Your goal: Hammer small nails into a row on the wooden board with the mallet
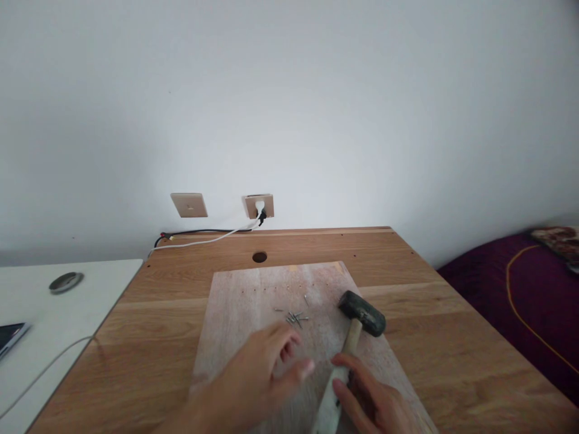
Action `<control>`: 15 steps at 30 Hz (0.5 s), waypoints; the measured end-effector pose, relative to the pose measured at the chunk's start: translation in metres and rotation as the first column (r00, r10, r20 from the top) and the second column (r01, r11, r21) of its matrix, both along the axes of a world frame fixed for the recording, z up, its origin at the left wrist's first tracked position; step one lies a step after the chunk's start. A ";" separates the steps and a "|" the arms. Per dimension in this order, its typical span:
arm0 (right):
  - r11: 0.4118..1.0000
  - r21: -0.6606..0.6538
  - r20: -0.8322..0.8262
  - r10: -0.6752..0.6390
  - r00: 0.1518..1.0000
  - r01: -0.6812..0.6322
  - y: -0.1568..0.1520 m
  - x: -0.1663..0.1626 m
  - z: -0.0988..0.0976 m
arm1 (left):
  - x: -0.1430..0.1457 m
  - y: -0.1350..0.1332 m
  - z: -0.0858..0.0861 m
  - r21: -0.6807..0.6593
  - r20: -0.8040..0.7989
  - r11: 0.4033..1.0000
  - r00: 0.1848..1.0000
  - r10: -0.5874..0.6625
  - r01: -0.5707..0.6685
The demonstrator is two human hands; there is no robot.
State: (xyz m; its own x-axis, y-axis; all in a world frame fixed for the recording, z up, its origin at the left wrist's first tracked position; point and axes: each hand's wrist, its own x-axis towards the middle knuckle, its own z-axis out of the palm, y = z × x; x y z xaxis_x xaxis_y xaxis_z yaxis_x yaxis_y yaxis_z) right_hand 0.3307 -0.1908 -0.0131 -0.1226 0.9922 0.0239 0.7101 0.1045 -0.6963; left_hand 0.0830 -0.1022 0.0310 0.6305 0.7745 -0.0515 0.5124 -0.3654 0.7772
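Note:
My right hand point(373, 395) is closed around the pale handle of a mallet point(362, 313) with a black head, whose head lies at the right edge of a wooden board point(239, 313). Over the board's near part hovers my left hand point(266, 367), slightly blurred, its fingers bent and the thumb apart, with nothing visible between them. Just beyond its fingertips a small pile of nails point(296, 318) lies loose on the board. A single nail point(306, 299) rests a little farther back. Along the board's far part runs a row of small dark dots, too small to make out.
Beneath the board is a wooden table point(167, 319) with a round cable hole point(259, 257). A wall socket point(259, 207) holds plugs with cables point(203, 242) along the back edge. At left stands a white table point(54, 337); at right, a purple cover point(497, 283).

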 end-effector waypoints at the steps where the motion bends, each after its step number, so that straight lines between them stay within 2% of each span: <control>1: 0.999 0.041 -0.020 0.005 1.000 -0.004 0.002 -0.003 0.005 | 0.004 -0.011 0.000 -0.126 0.047 0.990 0.997 -0.064 0.069; 3: 0.993 0.118 -0.032 0.008 0.999 -0.004 0.007 -0.009 0.015 | 0.010 -0.027 0.001 -0.267 0.076 0.955 0.990 -0.117 0.133; 4: 0.987 0.158 -0.030 0.014 0.999 -0.009 0.010 -0.012 0.020 | 0.013 -0.032 0.002 -0.291 0.054 0.949 0.992 -0.111 0.122; 7: 0.959 0.272 -0.006 0.084 0.996 -0.080 0.018 -0.020 0.027 | 0.019 -0.028 0.013 -0.239 -0.058 0.971 0.997 -0.044 0.029; 10: 0.921 0.365 0.018 0.142 0.990 -0.139 0.019 -0.027 0.021 | 0.023 -0.010 0.024 -0.130 -0.122 0.991 0.992 -0.030 0.014; 13: 0.885 0.462 0.009 0.061 0.998 -0.058 0.012 -0.028 0.011 | 0.022 0.002 0.019 -0.134 -0.058 0.991 0.998 0.018 -0.025; 15: 0.865 0.498 0.061 0.039 0.997 -0.065 0.005 -0.023 0.010 | 0.017 0.001 0.010 -0.273 0.048 0.960 0.995 0.082 -0.066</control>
State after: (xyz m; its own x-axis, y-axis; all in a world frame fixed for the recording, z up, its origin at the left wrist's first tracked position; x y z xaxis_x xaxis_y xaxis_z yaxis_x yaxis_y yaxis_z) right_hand 0.3075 -0.1855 -0.0034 -0.1871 0.8412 0.5073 0.7248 0.4668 -0.5068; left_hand 0.0998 -0.1009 0.0406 0.5802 0.7812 -0.2305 0.4808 -0.1000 0.8711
